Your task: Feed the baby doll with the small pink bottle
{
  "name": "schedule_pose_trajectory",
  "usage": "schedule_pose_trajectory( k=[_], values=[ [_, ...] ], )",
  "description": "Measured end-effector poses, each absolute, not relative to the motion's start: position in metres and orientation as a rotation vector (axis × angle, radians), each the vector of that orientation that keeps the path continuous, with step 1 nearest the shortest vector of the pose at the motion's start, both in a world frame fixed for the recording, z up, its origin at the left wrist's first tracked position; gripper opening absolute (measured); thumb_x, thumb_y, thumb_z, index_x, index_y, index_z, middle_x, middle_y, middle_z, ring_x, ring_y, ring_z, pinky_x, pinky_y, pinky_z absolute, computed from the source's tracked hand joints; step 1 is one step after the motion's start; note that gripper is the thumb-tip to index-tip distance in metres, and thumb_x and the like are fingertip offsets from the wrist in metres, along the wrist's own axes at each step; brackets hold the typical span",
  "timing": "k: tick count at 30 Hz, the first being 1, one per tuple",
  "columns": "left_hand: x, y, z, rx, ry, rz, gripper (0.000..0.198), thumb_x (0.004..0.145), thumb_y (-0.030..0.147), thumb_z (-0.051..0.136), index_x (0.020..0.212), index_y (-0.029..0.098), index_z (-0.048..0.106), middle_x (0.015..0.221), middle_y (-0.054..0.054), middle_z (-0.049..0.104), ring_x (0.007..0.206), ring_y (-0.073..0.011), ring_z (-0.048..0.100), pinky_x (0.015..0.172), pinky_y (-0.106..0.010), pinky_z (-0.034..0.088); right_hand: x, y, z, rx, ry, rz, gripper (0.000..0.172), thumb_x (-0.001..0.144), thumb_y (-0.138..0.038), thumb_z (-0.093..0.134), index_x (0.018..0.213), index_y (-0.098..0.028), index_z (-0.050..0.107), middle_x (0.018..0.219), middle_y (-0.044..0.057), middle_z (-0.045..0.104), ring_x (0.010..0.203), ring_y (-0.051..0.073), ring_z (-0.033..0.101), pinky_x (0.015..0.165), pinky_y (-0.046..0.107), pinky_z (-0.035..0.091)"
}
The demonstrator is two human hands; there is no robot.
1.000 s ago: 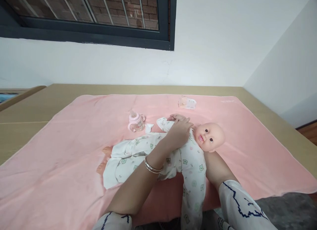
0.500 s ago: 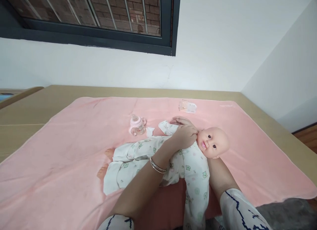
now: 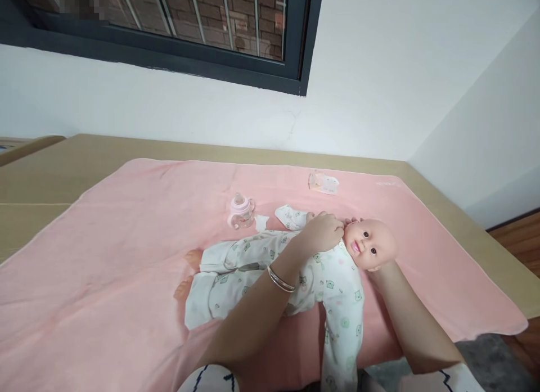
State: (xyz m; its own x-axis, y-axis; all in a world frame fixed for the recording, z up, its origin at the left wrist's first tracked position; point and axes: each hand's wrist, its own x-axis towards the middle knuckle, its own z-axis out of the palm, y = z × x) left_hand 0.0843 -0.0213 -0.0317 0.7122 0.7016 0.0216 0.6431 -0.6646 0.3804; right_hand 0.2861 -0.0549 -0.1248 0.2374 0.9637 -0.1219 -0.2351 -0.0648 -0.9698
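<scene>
A bald baby doll [image 3: 371,244] lies on its back, head to the right and bare feet to the left. It wears a white baby outfit [image 3: 341,288] with small green animal prints. My left hand [image 3: 324,232], with a silver bangle on its wrist, reaches across the chest and is closed on the outfit by the far shoulder and collar. Under the doll's head and neck passes my right hand [image 3: 353,220]; only its fingertips show at the far side, while the palm is hidden. One sleeve hangs towards me; the other lies on the far side.
A pink sheet [image 3: 126,240] covers much of the wooden table [image 3: 46,175]. Beyond the doll are a pink-topped baby bottle [image 3: 242,212], a small white piece [image 3: 261,223] and a clear packet [image 3: 324,183]. A white wall and dark-framed window [image 3: 291,71] stand behind.
My right hand has drawn back from beside the far sleeve to under the doll's head and neck, its forearm swinging outward. My left hand stays at the shoulder. The view has shifted slightly.
</scene>
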Motion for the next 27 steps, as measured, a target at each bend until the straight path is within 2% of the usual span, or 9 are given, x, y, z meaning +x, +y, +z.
schedule_pose_trajectory(
  k=[1,4,5,7,12,16,22,24,27],
  values=[
    [0.084,-0.021,-0.032,2.562,1.055,0.229,0.018,0.098,0.03,0.057,0.095,0.015,0.067,0.103,-0.005,0.067,0.105,-0.0212,0.062,0.097,-0.046,0.049,0.292,-0.063,-0.116,-1.243,-0.743,1.261,0.056,0.05,-0.065,0.074,0.089,-0.025,0.073,0.108,0.01,0.073,0.109,0.03,0.065,0.093,0.05,0.056],
    [0.085,-0.022,-0.033,2.541,1.057,0.216,0.02,0.098,0.032,0.057,0.095,0.015,0.067,0.103,-0.005,0.067,0.108,-0.0223,0.061,0.099,-0.047,0.047,0.296,-0.088,-0.085,-1.255,-0.532,1.497,0.055,0.068,-0.054,0.069,0.111,-0.02,0.07,0.125,0.016,0.067,0.113,0.037,0.064,0.067,0.046,0.058],
    [0.085,-0.023,-0.033,2.538,1.053,0.214,0.02,0.098,0.032,0.057,0.096,0.015,0.067,0.105,-0.006,0.067,0.109,-0.0227,0.06,0.1,-0.048,0.045,0.293,-0.096,-0.076,-1.2,-0.484,1.503,0.057,0.071,-0.053,0.065,0.118,-0.021,0.067,0.13,0.016,0.065,0.114,0.039,0.064,0.067,0.048,0.058],
    [0.086,-0.024,-0.033,2.537,1.043,0.208,0.02,0.098,0.033,0.056,0.099,0.015,0.067,0.108,-0.006,0.067,0.113,-0.0235,0.059,0.103,-0.05,0.043,0.282,-0.112,-0.064,-1.133,-0.462,1.417,0.058,0.077,-0.054,0.057,0.127,-0.025,0.061,0.137,0.013,0.06,0.121,0.037,0.061,0.08,0.051,0.059],
    [0.087,-0.03,-0.031,2.546,1.052,0.196,0.023,0.099,0.034,0.055,0.105,0.015,0.066,0.114,-0.007,0.066,0.114,-0.0237,0.059,0.104,-0.05,0.043,0.266,-0.126,-0.072,-1.248,-0.394,1.049,0.051,0.082,-0.055,0.047,0.123,-0.027,0.061,0.139,0.007,0.059,0.132,0.03,0.054,0.093,0.044,0.057],
    [0.084,-0.039,-0.027,2.565,1.074,0.165,0.027,0.103,0.031,0.046,0.114,0.015,0.065,0.12,-0.009,0.064,0.119,-0.0255,0.057,0.105,-0.052,0.041,0.278,-0.116,-0.1,-1.214,-0.251,1.151,0.047,0.078,-0.053,0.048,0.112,-0.023,0.063,0.128,0.01,0.065,0.115,0.03,0.063,0.082,0.045,0.059],
    [0.059,-0.062,-0.006,2.608,0.982,-0.001,0.032,0.099,0.029,0.047,0.126,0.019,0.061,0.129,-0.012,0.063,0.119,-0.0303,0.057,0.102,-0.048,0.045,0.304,-0.119,-0.132,-1.241,-0.135,0.988,0.013,0.071,-0.033,0.056,0.079,-0.023,0.059,0.084,0.005,0.07,0.081,0.018,0.066,0.068,0.032,0.058],
    [0.051,-0.068,0.001,2.616,0.979,-0.011,0.034,0.099,0.029,0.047,0.129,0.019,0.059,0.129,-0.013,0.063,0.118,-0.0309,0.058,0.102,-0.048,0.045,0.311,-0.126,-0.135,-1.268,-0.129,0.975,0.013,0.068,-0.029,0.059,0.079,-0.022,0.06,0.08,0.004,0.069,0.076,0.017,0.065,0.067,0.031,0.058],
    [0.041,-0.074,0.009,2.62,0.999,0.004,0.032,0.099,0.028,0.046,0.125,0.017,0.061,0.122,-0.013,0.066,0.11,-0.0306,0.062,0.097,-0.047,0.047,0.321,-0.14,-0.136,-1.323,-0.213,0.842,0.023,0.064,-0.026,0.065,0.087,-0.021,0.065,0.088,0.005,0.072,0.084,0.017,0.068,0.074,0.03,0.06]
  ],
)
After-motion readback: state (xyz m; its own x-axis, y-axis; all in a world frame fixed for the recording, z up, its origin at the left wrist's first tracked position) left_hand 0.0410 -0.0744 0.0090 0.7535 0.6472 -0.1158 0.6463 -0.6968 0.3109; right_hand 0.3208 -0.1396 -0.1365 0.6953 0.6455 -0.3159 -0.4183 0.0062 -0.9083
